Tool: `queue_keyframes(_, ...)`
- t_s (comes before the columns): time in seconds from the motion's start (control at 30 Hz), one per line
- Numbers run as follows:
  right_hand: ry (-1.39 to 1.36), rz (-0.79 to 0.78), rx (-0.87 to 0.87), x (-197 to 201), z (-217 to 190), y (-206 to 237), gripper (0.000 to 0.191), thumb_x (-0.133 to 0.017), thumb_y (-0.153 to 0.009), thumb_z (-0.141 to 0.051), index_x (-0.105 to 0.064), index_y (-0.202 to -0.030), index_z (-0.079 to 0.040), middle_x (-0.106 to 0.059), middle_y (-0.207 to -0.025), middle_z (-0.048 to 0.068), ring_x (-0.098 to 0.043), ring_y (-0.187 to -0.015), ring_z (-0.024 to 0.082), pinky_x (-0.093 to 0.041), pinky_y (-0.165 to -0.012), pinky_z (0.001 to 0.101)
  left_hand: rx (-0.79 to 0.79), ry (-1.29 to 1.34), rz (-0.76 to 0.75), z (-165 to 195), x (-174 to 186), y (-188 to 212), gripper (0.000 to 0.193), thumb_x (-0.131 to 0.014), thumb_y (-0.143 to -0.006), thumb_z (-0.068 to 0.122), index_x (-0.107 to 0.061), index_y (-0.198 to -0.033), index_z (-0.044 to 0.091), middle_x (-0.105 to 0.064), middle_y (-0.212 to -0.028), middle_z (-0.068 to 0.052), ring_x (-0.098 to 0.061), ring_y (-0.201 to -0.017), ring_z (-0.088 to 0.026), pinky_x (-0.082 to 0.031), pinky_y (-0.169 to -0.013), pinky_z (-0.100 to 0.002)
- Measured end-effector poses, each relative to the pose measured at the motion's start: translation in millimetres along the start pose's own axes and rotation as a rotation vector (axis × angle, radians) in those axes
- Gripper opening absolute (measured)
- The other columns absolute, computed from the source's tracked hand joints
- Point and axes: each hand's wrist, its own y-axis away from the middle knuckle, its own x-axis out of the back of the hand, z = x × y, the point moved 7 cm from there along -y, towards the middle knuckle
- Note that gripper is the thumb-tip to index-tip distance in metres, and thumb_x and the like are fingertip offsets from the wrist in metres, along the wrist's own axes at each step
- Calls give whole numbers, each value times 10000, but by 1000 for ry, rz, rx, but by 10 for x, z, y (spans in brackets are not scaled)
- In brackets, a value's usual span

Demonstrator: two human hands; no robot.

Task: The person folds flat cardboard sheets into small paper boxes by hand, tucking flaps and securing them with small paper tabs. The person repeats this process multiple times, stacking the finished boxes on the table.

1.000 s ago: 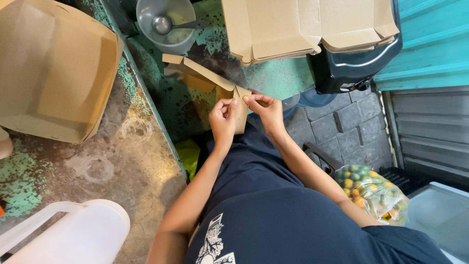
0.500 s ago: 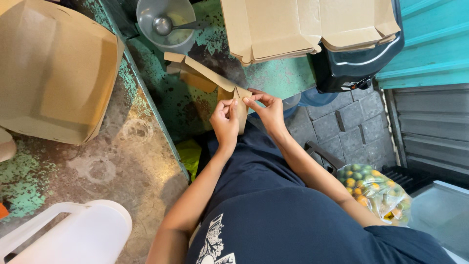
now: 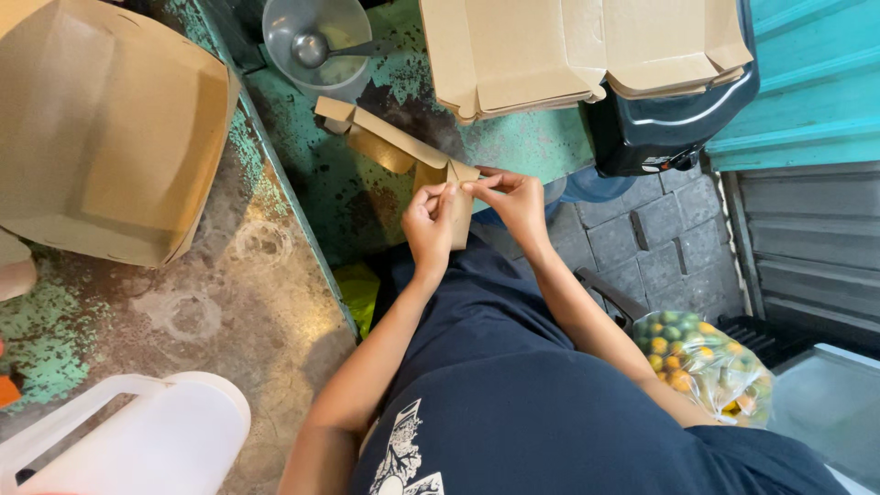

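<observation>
As I watch from afar: left hand (image 3: 429, 220) pinches the half-folded cardboard box (image 3: 403, 151) | right hand (image 3: 518, 203) grips its corner flap | steel bowl (image 3: 316, 41) with ladle beyond.

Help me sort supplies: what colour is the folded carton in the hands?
Plain brown cardboard carton, seen in the head view.

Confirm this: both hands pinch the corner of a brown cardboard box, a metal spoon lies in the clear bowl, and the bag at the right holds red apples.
Wrong on the bag: the head view shows small green and yellow fruits, not red apples. The rest stands.
</observation>
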Motion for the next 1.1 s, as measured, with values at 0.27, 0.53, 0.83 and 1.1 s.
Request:
queue_keyframes(0.27, -337, -273, -168, -146, 73, -74, 394, -683, -975, -221, -670, -1334, -59, -718, -1194, 62, -689, -1009, 62, -576, -907, 254, -4, -112, -57, 74, -52, -22, 232, -673, -999, 166, -673, -1098, -44, -775, -920, -104, -666, -828, -53, -533, -722, -242)
queue_keyframes(0.53, 18, -147, 164, -171, -150, -5, 291, -736, -969, -159, -756, -1202, 15, -775, -928, 30, -636, -834, 50, -557, -775, 234, -27, -293, -134, 42, -83, -120, 243, -592, -1051, 228, -665, -1094, 0, -718, -793, -104, -597, -707, -73, -497, -663, -294)
queue_keyframes(0.83, -98, -164, 95, -125, -148, -47, 287, -773, -929, -152, -763, -1164, 13, -794, -1031, 60, -675, -906, 52, -561, -830, 223, -102, -222, -140, 73, -129, -130, 232, -608, -1046, 209, -574, -1175, 19, -766, -966, -109, -678, -844, -95, -515, -758, -279)
queue_keyframes(1.1, -156, -284, 8, -208, -340, -119, 268, -765, -938, -169, -776, -1150, -4, -788, -1027, 48, -676, -922, 53, -555, -843, 227, -15, -220, -101, 50, -126, -122, 282, -611, -1044, 236, -586, -1207, 7, -775, -1055, -154, -732, -973, -170, -527, -846, -298)
